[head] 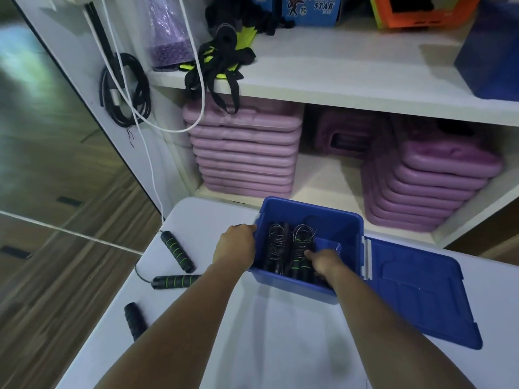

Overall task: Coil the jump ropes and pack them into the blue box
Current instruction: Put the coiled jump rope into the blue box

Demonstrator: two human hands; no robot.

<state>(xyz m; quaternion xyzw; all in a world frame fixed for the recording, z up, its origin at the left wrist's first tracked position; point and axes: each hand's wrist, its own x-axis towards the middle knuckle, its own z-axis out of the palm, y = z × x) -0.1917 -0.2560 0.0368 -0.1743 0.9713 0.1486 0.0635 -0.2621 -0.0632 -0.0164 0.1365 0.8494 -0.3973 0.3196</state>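
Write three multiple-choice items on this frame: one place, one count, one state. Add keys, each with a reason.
1. Where is the right hand?
A. out of view
B. in the box, on a rope
C. hanging at the side

2. How many handles lie on the table left of the box?
A. one
B. six
C. three

3. The lid is:
A. open, lying flat right of the box
B. shut
C. missing

Keys: 1 B, the fingers reach onto a coiled rope inside the box. 2 C, three dark handles show there. 3 A, the box top is uncovered and the lid rests on the table.
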